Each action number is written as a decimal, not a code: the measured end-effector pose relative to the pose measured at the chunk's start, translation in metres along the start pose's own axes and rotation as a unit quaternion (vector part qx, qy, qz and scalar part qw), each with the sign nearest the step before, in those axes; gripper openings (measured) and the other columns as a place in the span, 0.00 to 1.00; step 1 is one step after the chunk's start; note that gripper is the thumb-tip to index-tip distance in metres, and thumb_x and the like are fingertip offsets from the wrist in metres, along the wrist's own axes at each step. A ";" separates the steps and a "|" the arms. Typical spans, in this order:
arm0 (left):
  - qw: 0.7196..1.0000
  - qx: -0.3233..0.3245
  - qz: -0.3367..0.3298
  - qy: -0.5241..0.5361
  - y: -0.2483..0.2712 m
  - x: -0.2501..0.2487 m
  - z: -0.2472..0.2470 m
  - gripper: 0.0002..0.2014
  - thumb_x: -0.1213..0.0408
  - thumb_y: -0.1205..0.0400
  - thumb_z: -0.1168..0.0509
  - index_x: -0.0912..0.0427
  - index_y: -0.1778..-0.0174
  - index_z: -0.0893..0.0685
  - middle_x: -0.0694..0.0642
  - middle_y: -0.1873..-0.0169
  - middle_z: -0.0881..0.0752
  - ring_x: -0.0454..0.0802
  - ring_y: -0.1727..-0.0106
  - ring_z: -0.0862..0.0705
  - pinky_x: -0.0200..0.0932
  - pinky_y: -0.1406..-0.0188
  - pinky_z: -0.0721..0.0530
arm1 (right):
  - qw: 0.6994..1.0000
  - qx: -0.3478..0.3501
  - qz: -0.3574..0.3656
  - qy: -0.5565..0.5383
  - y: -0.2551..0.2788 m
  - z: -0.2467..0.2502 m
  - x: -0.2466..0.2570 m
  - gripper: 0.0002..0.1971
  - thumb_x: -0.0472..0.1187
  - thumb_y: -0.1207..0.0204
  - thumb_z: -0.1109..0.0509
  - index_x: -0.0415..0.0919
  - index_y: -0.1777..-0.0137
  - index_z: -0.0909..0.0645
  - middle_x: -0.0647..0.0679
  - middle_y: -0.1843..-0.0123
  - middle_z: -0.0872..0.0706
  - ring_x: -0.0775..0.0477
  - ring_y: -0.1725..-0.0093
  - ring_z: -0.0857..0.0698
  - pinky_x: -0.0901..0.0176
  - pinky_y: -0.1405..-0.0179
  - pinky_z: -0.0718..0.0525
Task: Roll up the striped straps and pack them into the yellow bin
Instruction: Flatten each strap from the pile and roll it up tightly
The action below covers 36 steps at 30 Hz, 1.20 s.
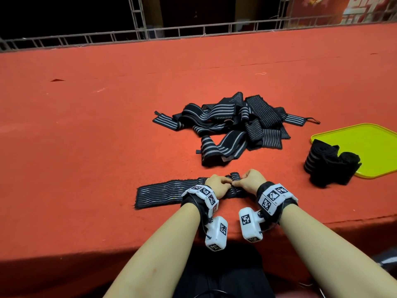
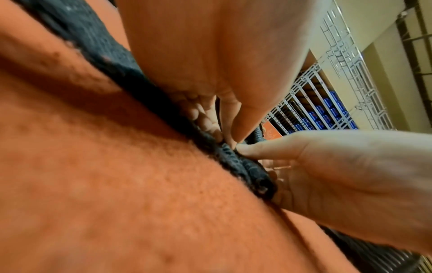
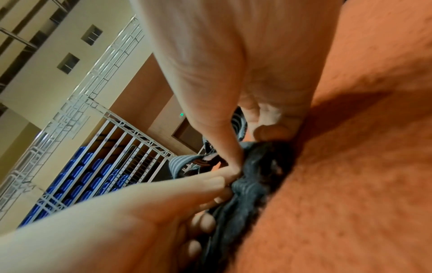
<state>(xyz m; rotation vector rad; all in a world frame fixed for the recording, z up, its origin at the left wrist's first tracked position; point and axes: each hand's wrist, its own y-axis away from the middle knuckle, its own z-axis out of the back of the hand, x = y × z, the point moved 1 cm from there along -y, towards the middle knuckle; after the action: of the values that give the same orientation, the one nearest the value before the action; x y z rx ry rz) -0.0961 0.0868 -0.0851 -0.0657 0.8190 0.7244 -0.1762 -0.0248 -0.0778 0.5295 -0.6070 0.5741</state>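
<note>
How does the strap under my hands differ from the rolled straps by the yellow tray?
The strap under the hands lies mostly flat on the red cloth, only its right end curled into a small roll; the rolled straps are fully wound into thick bundles. The left hand and right hand grip the flat one; nothing touches the bundles, which rest at the yellow tray. Both are black with pale stripes.

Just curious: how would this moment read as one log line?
step: rolling strap | left hand: gripping roll | right hand: gripping roll | yellow bin: rolls at edge
</note>
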 end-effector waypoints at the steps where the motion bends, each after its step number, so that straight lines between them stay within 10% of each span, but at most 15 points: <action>1: 1.000 -0.004 -0.003 -0.005 0.001 0.000 0.000 0.15 0.65 0.20 0.37 0.54 0.39 0.13 0.54 0.40 0.13 0.52 0.37 0.18 0.41 0.33 0.24 | 1.000 0.000 -0.002 0.028 0.001 0.000 0.004 0.17 0.44 0.31 0.22 0.41 0.65 0.29 0.44 0.62 0.21 0.45 0.59 0.22 0.60 0.74 0.32; 6: 0.999 -0.021 0.012 -0.039 0.007 0.002 0.009 0.15 0.68 0.20 0.41 0.52 0.43 0.12 0.53 0.44 0.12 0.52 0.42 0.16 0.40 0.44 0.21 | 0.997 -0.023 -0.027 0.067 0.002 -0.007 0.020 0.22 0.44 0.33 0.22 0.42 0.72 0.35 0.46 0.70 0.26 0.47 0.73 0.28 0.59 0.79 0.36; 11: 0.997 -0.032 0.029 -0.061 0.011 0.019 0.018 0.13 0.68 0.22 0.39 0.53 0.46 0.14 0.56 0.46 0.12 0.55 0.44 0.16 0.41 0.46 0.21 | 0.996 -0.036 0.017 0.079 0.009 -0.012 0.030 0.16 0.37 0.30 0.27 0.42 0.71 0.33 0.44 0.60 0.20 0.42 0.58 0.19 0.61 0.63 0.28; 17: 0.999 -0.032 0.035 -0.013 0.009 0.021 0.016 0.10 0.59 0.20 0.36 0.53 0.46 0.14 0.54 0.45 0.12 0.53 0.42 0.16 0.43 0.40 0.21 | 0.997 0.025 0.016 -0.072 0.012 -0.018 0.032 0.12 0.33 0.27 0.31 0.41 0.72 0.25 0.39 0.69 0.18 0.44 0.72 0.20 0.49 0.62 0.14; 24: 0.997 -0.048 0.050 0.039 0.015 0.026 0.020 0.11 0.59 0.18 0.37 0.56 0.43 0.16 0.54 0.41 0.14 0.49 0.44 0.19 0.35 0.49 0.29 | 1.000 0.003 0.004 -0.005 0.019 -0.022 0.035 0.22 0.42 0.36 0.20 0.44 0.63 0.35 0.50 0.66 0.26 0.51 0.69 0.30 0.60 0.74 0.32; 36: 0.997 -0.043 0.064 0.030 0.017 0.019 0.022 0.12 0.63 0.19 0.39 0.58 0.43 0.16 0.57 0.44 0.13 0.55 0.42 0.16 0.41 0.45 0.22 | 0.994 0.039 -0.022 -0.096 0.023 -0.025 0.035 0.21 0.43 0.38 0.20 0.40 0.78 0.30 0.45 0.82 0.27 0.48 0.80 0.28 0.61 0.78 0.30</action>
<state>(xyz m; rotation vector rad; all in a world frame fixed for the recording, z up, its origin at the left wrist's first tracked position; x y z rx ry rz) -0.0831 0.1177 -0.0791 -0.1130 0.8546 0.8823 -0.1575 0.0193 -0.0658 0.6763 -0.7563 0.5108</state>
